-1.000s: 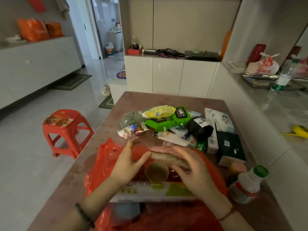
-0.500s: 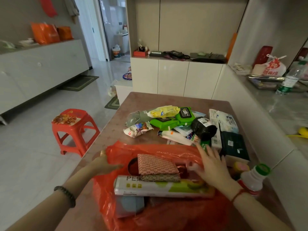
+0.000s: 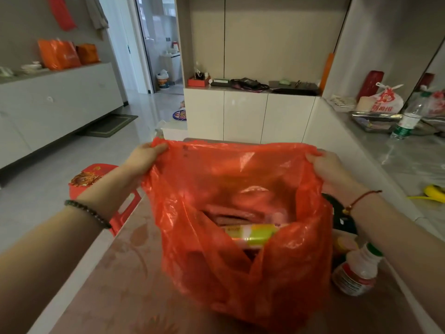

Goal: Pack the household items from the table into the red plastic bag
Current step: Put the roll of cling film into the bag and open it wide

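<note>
The red plastic bag [image 3: 240,189] stands raised on the brown table [image 3: 120,285], its far rim pulled up and stretched wide. My left hand [image 3: 144,157] grips the rim's left corner and my right hand [image 3: 330,167] grips its right corner. Inside the bag lies a long box of cling film [image 3: 250,235] with a green and yellow label, on top of other items seen only dimly through the plastic. The raised bag hides the pile of household items behind it. A white bottle with a green cap [image 3: 358,268] stands just right of the bag.
A dark item [image 3: 342,213] shows beside the bag under my right wrist. A red plastic stool [image 3: 96,174] stands left of the table. White cabinets [image 3: 248,116] lie beyond the table, and a grey counter [image 3: 409,160] with a water bottle runs along the right.
Both hands moved from the bag's contents to its rim and lifted the far side up high. The raised plastic now covers the pile of items that was in view.
</note>
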A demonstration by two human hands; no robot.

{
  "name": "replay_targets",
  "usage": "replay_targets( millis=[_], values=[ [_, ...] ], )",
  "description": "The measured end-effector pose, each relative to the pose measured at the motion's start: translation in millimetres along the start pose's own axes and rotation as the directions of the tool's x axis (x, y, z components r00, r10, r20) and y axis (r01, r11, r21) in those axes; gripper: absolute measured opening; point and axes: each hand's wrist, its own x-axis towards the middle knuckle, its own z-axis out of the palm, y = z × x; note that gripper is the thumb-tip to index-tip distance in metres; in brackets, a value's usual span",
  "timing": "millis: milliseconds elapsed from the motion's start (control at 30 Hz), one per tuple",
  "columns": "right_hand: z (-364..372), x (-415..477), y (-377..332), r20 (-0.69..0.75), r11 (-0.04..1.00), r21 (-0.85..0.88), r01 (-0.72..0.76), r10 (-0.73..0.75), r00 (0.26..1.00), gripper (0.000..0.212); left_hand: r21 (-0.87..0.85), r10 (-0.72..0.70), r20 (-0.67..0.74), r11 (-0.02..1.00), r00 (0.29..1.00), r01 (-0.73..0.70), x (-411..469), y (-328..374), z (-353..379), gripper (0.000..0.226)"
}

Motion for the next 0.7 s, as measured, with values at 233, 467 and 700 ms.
replay_targets(
  millis=[233,467,700],
  values=[
    [-8,-17,26,0.123,0.891,-0.444,0.096,-0.046,0.991,0.024,0.361,-0.15,0.209,0.93,0.966,0.067,-23,-17,-8,0.02],
    [-15,-40,40,0.312,0.685,-0.673,0.28,-0.081,0.947,0.032,0.772,0.058,0.194,0.607,0.979,-0.189,-31,-42,-1,0.078],
    [23,-50,63,0.723,0.075,-0.665,0.743,-0.187,0.665,0.072,0.718,0.182,0.695,-0.226,0.696,-0.658,-40,-56,43,0.1]
  ],
)
